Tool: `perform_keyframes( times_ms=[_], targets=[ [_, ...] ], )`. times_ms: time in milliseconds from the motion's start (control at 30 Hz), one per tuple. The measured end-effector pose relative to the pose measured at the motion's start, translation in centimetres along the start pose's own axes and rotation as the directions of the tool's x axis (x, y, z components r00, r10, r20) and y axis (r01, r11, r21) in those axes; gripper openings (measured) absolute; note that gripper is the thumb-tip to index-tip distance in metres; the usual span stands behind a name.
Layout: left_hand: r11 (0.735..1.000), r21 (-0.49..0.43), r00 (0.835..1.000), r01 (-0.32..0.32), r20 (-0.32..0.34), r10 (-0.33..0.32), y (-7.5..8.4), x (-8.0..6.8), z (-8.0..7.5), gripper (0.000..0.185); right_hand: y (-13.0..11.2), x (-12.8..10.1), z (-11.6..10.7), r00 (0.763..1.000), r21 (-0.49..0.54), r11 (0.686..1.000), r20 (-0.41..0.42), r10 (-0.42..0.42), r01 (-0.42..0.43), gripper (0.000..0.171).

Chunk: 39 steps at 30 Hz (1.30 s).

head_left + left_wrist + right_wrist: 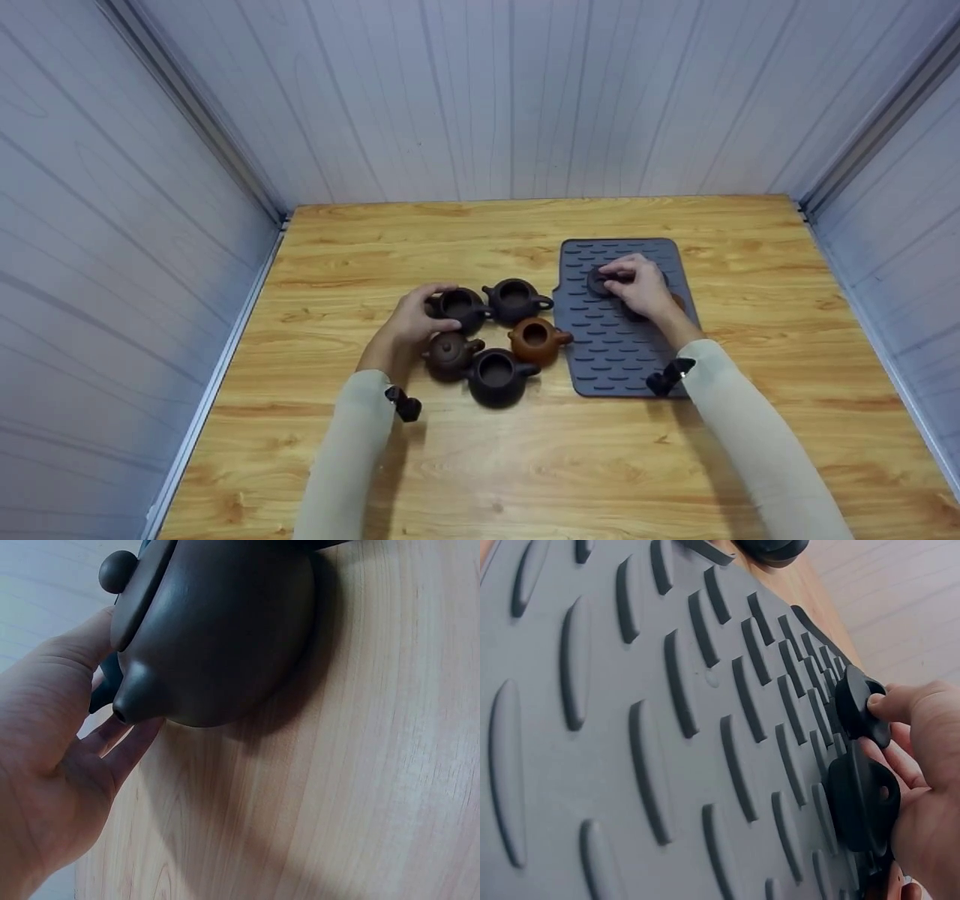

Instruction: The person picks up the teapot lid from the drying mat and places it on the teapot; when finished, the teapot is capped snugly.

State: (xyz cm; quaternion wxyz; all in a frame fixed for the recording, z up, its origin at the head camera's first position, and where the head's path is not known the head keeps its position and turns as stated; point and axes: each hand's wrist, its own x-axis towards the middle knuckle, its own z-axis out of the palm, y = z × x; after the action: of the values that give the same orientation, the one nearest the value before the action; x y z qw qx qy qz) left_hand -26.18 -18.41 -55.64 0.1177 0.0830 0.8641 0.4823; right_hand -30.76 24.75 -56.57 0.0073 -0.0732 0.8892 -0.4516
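Note:
Five small clay teapots stand in a cluster on the wooden table (525, 465). My left hand (427, 307) curls round the far-left dark lidless teapot (459, 306). Just in front of it sits a brown teapot with its lid on (450, 354), which fills the left wrist view (217, 630) beside my palm (52, 772). On the grey ribbed mat (615, 360) my right hand (622, 277) pinches a dark lid (600, 281). In the right wrist view my thumb presses that lid (862, 705), and a second dark lid (862, 799) lies under my fingers (922, 757).
The other lidless teapots are a dark one (514, 300), an orange-brown one (536, 339) and a dark one (495, 375) nearest me. A brownish lid (679, 302) peeks from behind my right hand. Pale panel walls close in the table at the back and both sides.

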Motion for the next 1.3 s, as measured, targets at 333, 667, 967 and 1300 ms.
perform_keyframes(
  times_ms=[333,667,967,1300],
  targets=[
    [1.0,-0.03,1.0,0.003,0.009,-0.003,0.1,0.0,0.1,0.066,-0.3,0.3,-0.6,0.999,0.044,0.998,-0.029,-0.039,0.04,0.024],
    [1.0,-0.029,1.0,0.007,0.004,-0.007,0.1,-0.1,0.1,0.066,-0.9,0.0,-0.9,1.0,0.063,0.998,-0.026,-0.014,0.015,0.023],
    [0.999,-0.048,1.0,0.013,0.001,-0.013,0.0,0.1,0.3,0.066,-2.3,-0.4,-0.6,0.999,0.059,0.998,0.014,-0.039,0.038,0.022],
    [0.999,-0.04,1.0,0.003,0.012,-0.003,-0.1,0.2,0.1,0.067,-3.9,-0.2,0.4,0.992,0.06,0.993,0.067,-0.11,0.106,0.022]
  ],
)
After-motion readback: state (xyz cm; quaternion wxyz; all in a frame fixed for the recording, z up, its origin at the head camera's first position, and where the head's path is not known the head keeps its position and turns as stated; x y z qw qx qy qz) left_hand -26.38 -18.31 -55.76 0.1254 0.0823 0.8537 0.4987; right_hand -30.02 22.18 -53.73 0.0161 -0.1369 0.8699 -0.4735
